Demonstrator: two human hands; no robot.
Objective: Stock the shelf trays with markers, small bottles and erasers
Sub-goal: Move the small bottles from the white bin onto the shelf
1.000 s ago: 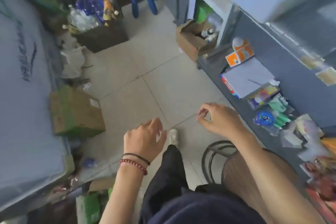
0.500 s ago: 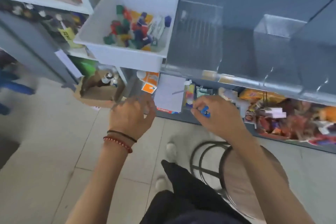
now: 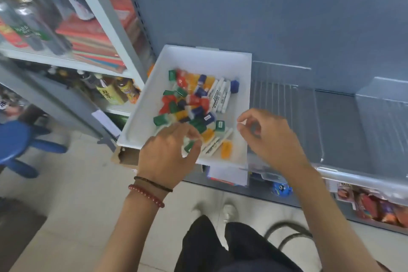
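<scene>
Head view: we look down on a white tray (image 3: 220, 57) on the shelf, with both hands at its near edge.
Stock: the erasers (image 3: 187, 100) lie in a loose, many-coloured heap in the middle of the tray. The markers (image 3: 218, 95) lie just right of them, and a few more rest by the near wall.
Left hand (image 3: 164, 157): its fingers curl over the tray's near wall and seem to pinch a green eraser (image 3: 189, 147) between thumb and forefinger.
Right hand (image 3: 268, 139): it is just beside the tray's near right corner, fingers curled, thumb and forefinger tips close. Blur hides any load, so we cannot tell.
Neighbour: a clear tray (image 3: 284, 104) stands just right of the white one.
Handling: we judge the erasers light, small, slightly rubbery and sturdy, best pinched across the short sides. The markers look light, stiff and smooth and are likely to roll, so we take them round the middle of the barrel.
Change: half a second ago the tray sat higher in the view and both hands hung below it, before the lower shelf. The right hand pinched a small blue thing, which we no longer see. Both hands are now up at the tray.
</scene>
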